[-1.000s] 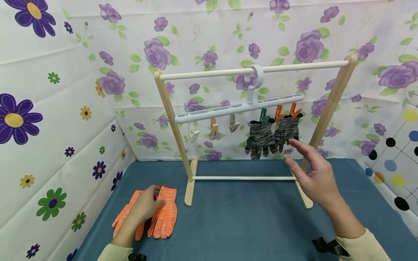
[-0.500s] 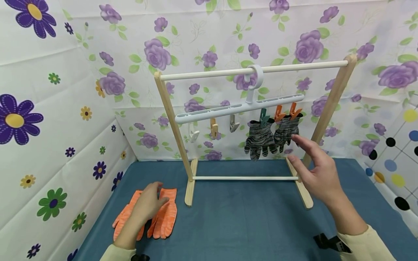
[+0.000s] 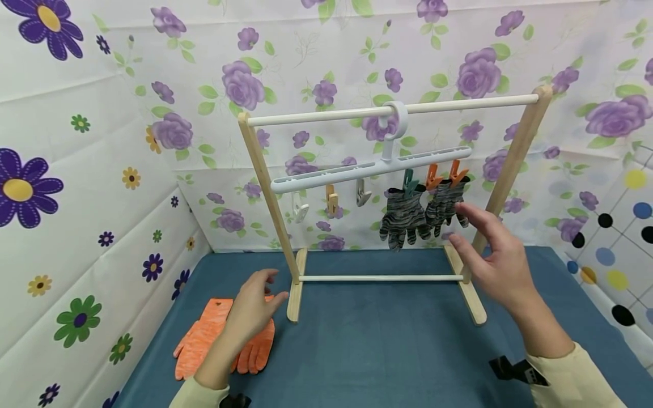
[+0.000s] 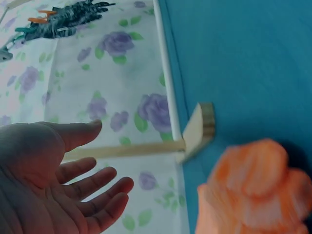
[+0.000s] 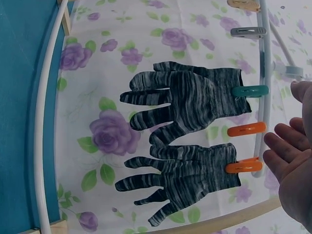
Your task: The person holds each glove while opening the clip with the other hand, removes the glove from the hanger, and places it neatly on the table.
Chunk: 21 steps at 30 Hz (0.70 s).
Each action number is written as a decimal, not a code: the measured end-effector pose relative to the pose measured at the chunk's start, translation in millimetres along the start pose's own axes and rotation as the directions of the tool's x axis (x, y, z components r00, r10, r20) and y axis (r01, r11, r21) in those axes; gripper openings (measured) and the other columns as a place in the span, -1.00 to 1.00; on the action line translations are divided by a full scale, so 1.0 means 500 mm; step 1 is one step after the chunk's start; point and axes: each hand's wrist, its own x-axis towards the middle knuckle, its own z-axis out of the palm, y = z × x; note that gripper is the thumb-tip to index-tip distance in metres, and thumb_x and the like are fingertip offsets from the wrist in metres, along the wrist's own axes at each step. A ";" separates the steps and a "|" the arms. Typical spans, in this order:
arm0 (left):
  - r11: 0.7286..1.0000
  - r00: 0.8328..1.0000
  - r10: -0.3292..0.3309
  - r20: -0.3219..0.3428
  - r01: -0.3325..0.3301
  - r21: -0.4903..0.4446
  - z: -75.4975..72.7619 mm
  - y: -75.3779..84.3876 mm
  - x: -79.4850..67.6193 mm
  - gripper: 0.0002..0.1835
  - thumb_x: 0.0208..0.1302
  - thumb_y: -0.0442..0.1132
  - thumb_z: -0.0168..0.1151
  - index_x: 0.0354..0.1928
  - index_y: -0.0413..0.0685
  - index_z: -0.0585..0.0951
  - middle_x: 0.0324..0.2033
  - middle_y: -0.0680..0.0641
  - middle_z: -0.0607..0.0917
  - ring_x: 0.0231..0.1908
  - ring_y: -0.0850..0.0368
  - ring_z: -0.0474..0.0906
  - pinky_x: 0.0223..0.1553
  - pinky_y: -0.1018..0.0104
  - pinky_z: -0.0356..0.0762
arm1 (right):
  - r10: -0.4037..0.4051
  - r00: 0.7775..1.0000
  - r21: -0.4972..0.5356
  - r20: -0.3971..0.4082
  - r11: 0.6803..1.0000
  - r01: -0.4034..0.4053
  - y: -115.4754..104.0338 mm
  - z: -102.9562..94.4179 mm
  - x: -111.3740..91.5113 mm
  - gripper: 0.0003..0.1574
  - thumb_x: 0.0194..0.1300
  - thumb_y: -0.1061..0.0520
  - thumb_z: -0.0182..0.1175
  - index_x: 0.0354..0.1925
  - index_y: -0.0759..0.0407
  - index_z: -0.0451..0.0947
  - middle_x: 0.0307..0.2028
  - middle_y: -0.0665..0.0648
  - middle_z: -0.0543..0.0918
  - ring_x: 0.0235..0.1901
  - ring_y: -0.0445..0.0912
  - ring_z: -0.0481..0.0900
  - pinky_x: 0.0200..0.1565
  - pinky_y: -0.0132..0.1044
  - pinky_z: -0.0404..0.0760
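My left hand (image 3: pixel 250 311) hovers above a pair of orange knit gloves (image 3: pixel 204 337) on the table, fingers relaxed and holding nothing; it partly hides them. In the left wrist view the palm faces the rack and the orange gloves (image 4: pixel 253 190) look blurred. My right hand (image 3: pixel 497 263), also holding nothing, is raised with bent fingers close to the hanging grey-black gloves. One grey-black glove (image 5: pixel 195 97) hangs from a green clothespin (image 5: pixel 249 91); the other glove (image 5: pixel 190 175) hangs from an orange clothespin (image 5: pixel 243 167). A second orange clothespin (image 5: pixel 246 128) sits between them.
A wooden rack with a white top rod (image 3: pixel 316 117) carries a white hanger bar (image 3: pixel 326 178). Below its left half dangle a white clip (image 3: pixel 300 211), a yellow clip (image 3: pixel 332 201) and a grey clip (image 3: pixel 363 194). Flowered cloth walls (image 3: pixel 306 51) surround the blue table (image 3: pixel 372 345).
The left hand has risen off the orange gloves and moved right toward the rack's left foot. The right hand has shifted slightly upward beside the hanging gloves.
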 end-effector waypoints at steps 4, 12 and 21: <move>0.998 0.998 0.042 -0.041 -0.043 -0.036 0.006 0.031 0.010 -0.38 0.38 -0.16 0.51 0.39 -0.19 0.54 0.07 -0.17 0.64 0.00 -0.14 0.64 -0.09 -0.05 0.67 | 0.003 1.000 -0.002 0.009 1.000 -0.003 -0.001 -0.002 0.005 -0.19 0.34 0.42 0.40 0.49 0.20 0.45 0.38 0.24 0.56 0.43 -0.20 0.44 0.40 -0.42 0.34; 0.981 0.983 0.144 -0.110 -0.157 -0.119 0.021 0.079 0.033 -0.38 0.38 -0.16 0.51 0.41 -0.11 0.54 0.08 -0.15 0.66 -0.01 -0.11 0.65 -0.10 -0.05 0.66 | 0.024 0.999 -0.036 0.032 0.999 -0.023 -0.001 -0.008 0.016 -0.16 0.37 0.37 0.40 0.53 0.12 0.41 0.41 0.18 0.54 0.42 -0.24 0.43 0.39 -0.45 0.33; 0.947 0.970 0.223 -0.099 -0.240 -0.211 0.041 0.150 0.058 -0.38 0.42 -0.08 0.48 0.43 -0.07 0.52 0.13 -0.10 0.66 0.04 -0.07 0.65 0.03 -0.03 0.65 | 0.050 0.997 -0.051 0.065 0.998 -0.047 0.004 -0.007 0.030 -0.14 0.39 0.36 0.39 0.56 0.09 0.39 0.41 0.17 0.54 0.41 -0.19 0.45 0.38 -0.47 0.32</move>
